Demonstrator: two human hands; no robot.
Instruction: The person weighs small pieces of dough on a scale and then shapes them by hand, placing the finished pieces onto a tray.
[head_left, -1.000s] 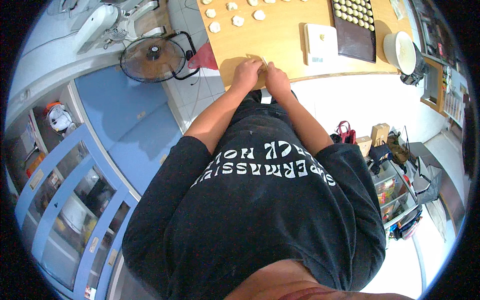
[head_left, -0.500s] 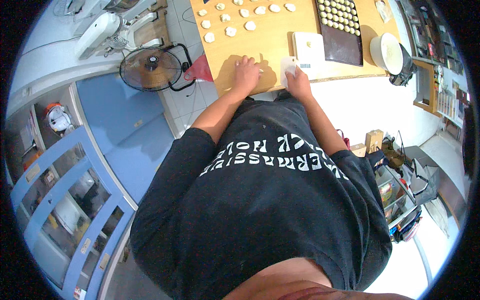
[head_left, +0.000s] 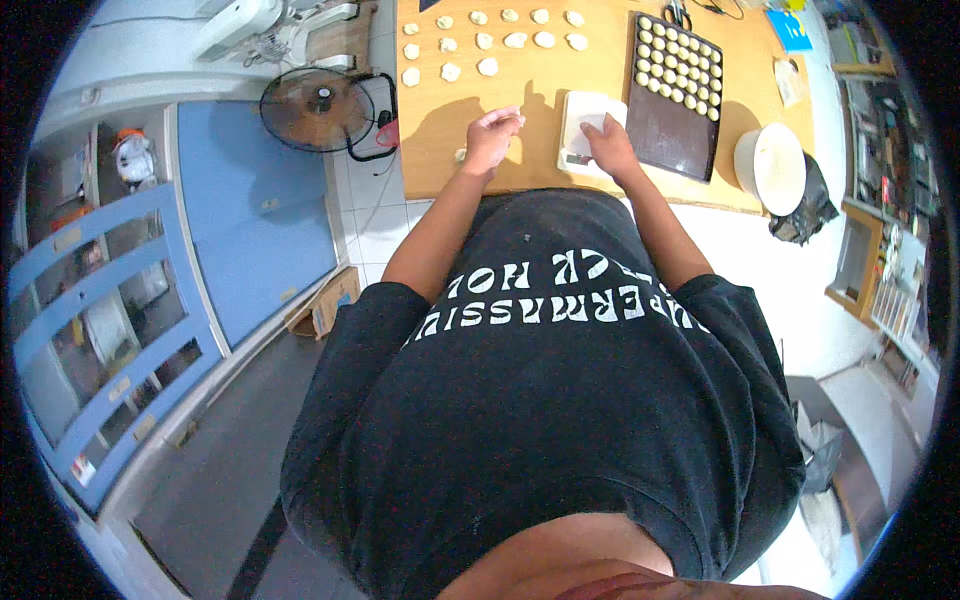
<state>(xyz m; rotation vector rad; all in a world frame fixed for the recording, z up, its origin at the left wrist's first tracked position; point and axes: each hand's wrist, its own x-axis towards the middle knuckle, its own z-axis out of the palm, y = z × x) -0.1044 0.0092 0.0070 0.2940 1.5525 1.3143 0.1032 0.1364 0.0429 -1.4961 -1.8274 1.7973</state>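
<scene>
My left hand is raised just over the wooden table, its fingers curled together; whatever they pinch is too small to make out. Beside its wrist a small pale dough piece lies partly hidden. My right hand is closed over the white kitchen scale, thumb toward the middle of the platform. A white dough scraper seems to be in its grip, hard to tell apart from the scale. Flattened dough pieces lie in rows across the table's far left part.
Right of the scale sits a dark baking tray with rows of round dough balls at its far end. A white bowl stands near the right edge beside a black plastic bag. A standing fan is left of the table.
My right hand has gone from beside the scale to over it. My left hand has lifted and curled its fingers. The dough piece on the scale no longer shows. The whole view has shifted.
</scene>
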